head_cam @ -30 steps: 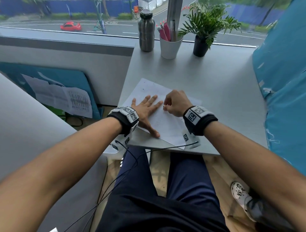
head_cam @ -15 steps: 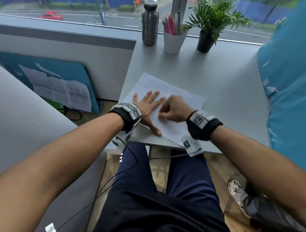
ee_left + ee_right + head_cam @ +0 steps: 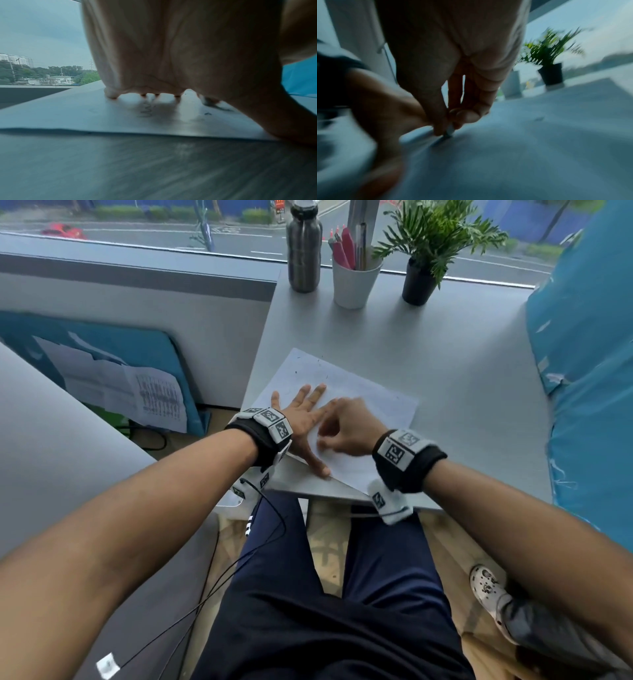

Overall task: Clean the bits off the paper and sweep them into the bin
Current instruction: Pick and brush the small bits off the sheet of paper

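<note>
A white sheet of paper (image 3: 363, 402) lies skewed at the near left corner of the grey desk (image 3: 462, 378), with small dark specks (image 3: 301, 368) on its far part. My left hand (image 3: 306, 409) presses flat on the sheet's left side, fingers spread and straight. In the left wrist view the left hand (image 3: 171, 54) covers the paper (image 3: 68, 115) near faint pencil scribbles (image 3: 147, 111). My right hand (image 3: 325, 440) is curled beside it. Its thumb and fingers pinch a small pale object (image 3: 449, 132), perhaps an eraser, whose tip touches the paper (image 3: 522, 148). I see no bin.
A steel bottle (image 3: 303, 248), a white cup of pens (image 3: 354, 278) and a potted plant (image 3: 424, 268) stand along the window at the desk's far edge. A blue partition (image 3: 589, 405) borders the right side. Another person's white shoe (image 3: 486, 587) is on the floor.
My right hand has slid toward me and left over the paper, closer to the left thumb, still pinching the small object. The left hand stays flat on the sheet.
</note>
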{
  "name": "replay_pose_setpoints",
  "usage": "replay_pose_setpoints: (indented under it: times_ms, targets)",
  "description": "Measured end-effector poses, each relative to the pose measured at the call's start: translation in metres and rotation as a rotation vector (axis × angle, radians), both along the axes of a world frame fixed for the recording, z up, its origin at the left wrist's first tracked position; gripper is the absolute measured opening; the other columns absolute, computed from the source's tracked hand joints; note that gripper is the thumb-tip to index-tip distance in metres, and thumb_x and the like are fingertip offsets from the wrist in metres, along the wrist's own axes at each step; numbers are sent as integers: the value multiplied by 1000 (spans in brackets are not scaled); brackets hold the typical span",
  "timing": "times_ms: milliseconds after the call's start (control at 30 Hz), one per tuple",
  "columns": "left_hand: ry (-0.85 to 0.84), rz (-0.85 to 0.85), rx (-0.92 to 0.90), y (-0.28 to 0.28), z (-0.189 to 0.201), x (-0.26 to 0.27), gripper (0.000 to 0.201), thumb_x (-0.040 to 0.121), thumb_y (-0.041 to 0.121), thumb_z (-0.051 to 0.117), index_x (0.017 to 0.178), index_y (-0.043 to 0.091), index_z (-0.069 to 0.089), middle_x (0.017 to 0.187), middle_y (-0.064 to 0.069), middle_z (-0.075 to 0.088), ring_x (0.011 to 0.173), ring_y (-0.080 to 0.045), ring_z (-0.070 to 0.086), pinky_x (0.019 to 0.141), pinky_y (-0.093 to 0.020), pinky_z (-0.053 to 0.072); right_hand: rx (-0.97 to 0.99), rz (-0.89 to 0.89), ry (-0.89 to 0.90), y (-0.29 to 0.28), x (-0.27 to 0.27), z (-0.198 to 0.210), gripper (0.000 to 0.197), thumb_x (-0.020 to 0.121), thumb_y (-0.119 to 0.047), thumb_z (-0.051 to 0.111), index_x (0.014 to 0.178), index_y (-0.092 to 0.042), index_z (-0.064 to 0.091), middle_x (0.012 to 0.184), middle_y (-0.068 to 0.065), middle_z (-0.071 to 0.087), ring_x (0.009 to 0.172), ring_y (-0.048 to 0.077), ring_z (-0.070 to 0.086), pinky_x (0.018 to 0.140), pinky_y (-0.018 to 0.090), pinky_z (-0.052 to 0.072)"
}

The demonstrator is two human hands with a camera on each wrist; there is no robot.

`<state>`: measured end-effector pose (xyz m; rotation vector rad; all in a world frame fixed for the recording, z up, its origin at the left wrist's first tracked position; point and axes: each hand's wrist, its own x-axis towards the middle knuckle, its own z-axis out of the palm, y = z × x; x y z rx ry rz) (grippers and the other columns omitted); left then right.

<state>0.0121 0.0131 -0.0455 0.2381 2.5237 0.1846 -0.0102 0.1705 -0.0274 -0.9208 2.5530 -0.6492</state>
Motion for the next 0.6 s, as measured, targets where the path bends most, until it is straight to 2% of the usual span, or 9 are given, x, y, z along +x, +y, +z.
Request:
replay_pose_setpoints:
  times_ms: [33,100,133,200,267,300,433,533,600]
  targets:
    - [0,-3,-10,1,1,-1,155,33,86,72,144,45,-27,151,11,-41,140,-18,-36,107,-70,-14,1,24,-33,1,1,-1,9,71,-17,75,70,-9,77,68,3,73,62,16,67,62,22,53]
    - [0,1,-16,2,2,-1,154,34,84,74,145,46,-25,152,10,-40,141,-19,-35,106,-71,-13,-19,-137,-26,11,-23,2,11,74,-22,77,77,-12,80,75,2,75,66,11,65,60,12,45]
    - [4,6,-14,2,3,-1,153,34,84,75,145,46,-24,153,10,-39,141,-19,-34,106,-71,-13,-40,-220,3,16,-32,6,12,74,-23,77,80,-12,80,76,3,76,68,11,65,62,12,44]
    - [-5,10,-18,2,4,0,154,33,84,75,144,47,-26,152,10,-39,142,-19,-34,105,-71,-13,-39,-223,35,15,-29,4,11,72,-20,76,78,-10,79,75,4,75,68,14,67,68,20,51]
    - [-14,6,-29,3,3,-1,156,32,85,74,142,47,-30,151,10,-41,141,-20,-35,106,-70,-14,-2,-48,14,5,-7,1,8,70,-17,77,72,-10,77,72,3,74,66,14,68,69,27,56]
    - [-18,3,-32,2,3,-2,156,32,85,74,141,47,-30,150,10,-42,140,-20,-36,106,-71,-14,2,-10,-4,4,-3,1,8,70,-18,78,72,-11,77,73,3,74,66,13,68,70,26,55]
    - [-24,8,-20,1,4,-1,154,32,84,74,142,49,-28,151,11,-41,140,-19,-36,106,-71,-14,-31,-225,25,16,-26,5,11,73,-21,77,79,-12,79,76,1,75,71,13,69,73,19,51]
    - [-29,2,-35,1,3,-1,155,32,85,74,141,48,-30,150,11,-43,140,-19,-37,106,-71,-13,-7,-37,-3,7,1,3,8,71,-16,75,70,-7,76,68,4,73,65,17,69,68,27,55]
    - [-28,-3,-39,2,4,-3,155,32,85,74,141,49,-30,150,12,-43,140,-19,-37,106,-71,-13,17,-56,-13,10,-4,5,11,72,-18,76,74,-8,78,73,5,74,69,17,70,72,29,55]
